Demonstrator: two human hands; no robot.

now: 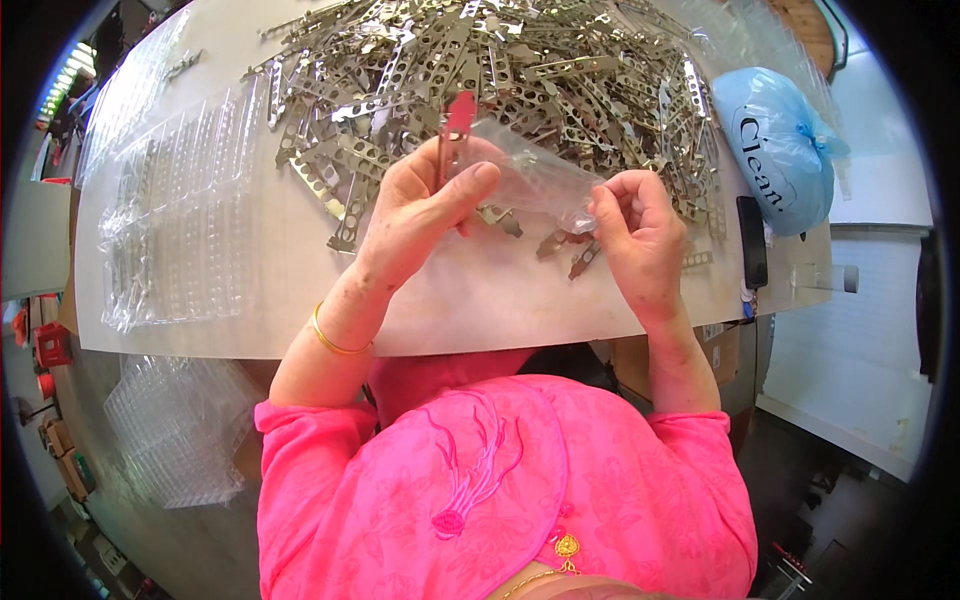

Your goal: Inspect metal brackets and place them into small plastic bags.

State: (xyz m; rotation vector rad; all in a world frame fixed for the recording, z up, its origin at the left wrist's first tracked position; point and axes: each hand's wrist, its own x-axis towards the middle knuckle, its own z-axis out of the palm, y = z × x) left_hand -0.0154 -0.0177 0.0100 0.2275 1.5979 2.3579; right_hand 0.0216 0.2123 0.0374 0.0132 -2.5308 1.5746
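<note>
My left hand [415, 205] is closed around a narrow, shiny strip [457, 125] that stands nearly upright and looks red toward its top. From beside the strip a piece of clear plastic film [535, 175] stretches across to my right hand [645, 235], whose thumb and fingers pinch its crumpled end. Both hands are above the near part of the table. Just beyond them lies a large heap of perforated metal strips [540, 75], and a few loose metal pieces [583, 262] rest under the film. The strip's lower end is hidden by my left hand.
Clear plastic trays [185, 210] are stacked on the table's left side. At the right sit a tied light-blue plastic bag [770, 140], a black oblong object [752, 240] and a clear cylindrical item [825, 278]. More clear trays [180, 430] are below the table edge at left.
</note>
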